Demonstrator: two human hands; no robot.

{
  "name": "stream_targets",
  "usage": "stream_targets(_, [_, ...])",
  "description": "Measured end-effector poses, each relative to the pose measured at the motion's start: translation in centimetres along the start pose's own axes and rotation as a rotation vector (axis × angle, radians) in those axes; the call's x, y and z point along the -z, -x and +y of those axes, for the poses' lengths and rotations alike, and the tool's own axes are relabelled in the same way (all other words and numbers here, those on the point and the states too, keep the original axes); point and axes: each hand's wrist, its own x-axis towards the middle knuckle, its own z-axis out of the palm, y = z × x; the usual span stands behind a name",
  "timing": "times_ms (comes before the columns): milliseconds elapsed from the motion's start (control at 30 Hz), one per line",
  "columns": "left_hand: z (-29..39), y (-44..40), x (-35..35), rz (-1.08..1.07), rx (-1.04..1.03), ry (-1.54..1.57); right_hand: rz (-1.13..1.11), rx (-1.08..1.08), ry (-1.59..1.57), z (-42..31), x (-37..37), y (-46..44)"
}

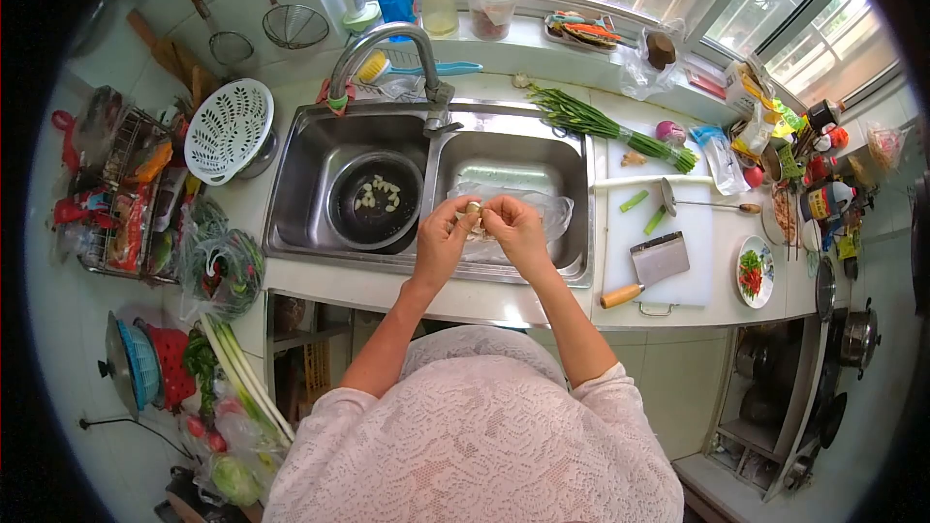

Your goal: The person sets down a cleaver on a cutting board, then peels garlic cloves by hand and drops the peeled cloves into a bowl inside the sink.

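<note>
Over the right sink basin, my left hand and my right hand meet at the fingertips. Both pinch a small garlic clove, with fingers partly covering it. Beneath them a clear plastic bag lies in the basin, with what look like papery skins near my fingers. In the left basin sits a dark round metal bowl holding several peeled garlic cloves. The faucet arches between the basins, its spout turned to the left.
Right of the sink, a white cutting board carries a cleaver, cut green stalks and a long-handled ladle. A plate of chopped peppers stands beyond. Green stems lie behind. A white colander stands left.
</note>
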Motion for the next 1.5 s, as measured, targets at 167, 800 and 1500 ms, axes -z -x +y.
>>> stream_targets(167, [-1.1, -0.3, 0.2, 0.072, 0.319, 0.526, 0.016, -0.005, 0.077, 0.1, -0.1, 0.4])
stream_targets(800, [-0.8, 0.1, 0.3, -0.027, 0.208, 0.342, -0.062, 0.645, 0.615, -2.3, 0.5, -1.3])
stream_targets(1500, [0.9, -0.1, 1.1, -0.145, 0.341, 0.572, 0.116, 0.354, 0.449, -1.3, 1.8, -1.3])
